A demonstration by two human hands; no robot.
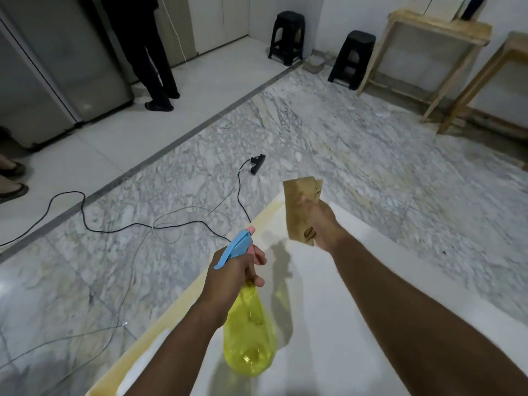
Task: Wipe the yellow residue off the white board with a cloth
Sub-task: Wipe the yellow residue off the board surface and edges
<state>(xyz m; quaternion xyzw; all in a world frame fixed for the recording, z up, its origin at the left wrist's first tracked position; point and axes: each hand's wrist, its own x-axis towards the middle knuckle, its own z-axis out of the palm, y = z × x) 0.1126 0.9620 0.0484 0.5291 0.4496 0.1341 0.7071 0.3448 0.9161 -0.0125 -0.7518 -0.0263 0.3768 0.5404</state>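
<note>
Your right hand point(321, 224) is raised, fingers clenched around the tan cloth point(301, 207) above the white board's point(328, 295) far corner, while your left hand point(233, 274) grips the yellow spray bottle point(250, 335) over its residue-streaked left edge.

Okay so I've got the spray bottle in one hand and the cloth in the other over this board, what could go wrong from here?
1. The cloth in the right hand looks stained already, so it may smear the yellow residue along the white board edge.
2. Mist from the spray bottle in the left hand could drift onto the power strip and cables beside the board.
</note>
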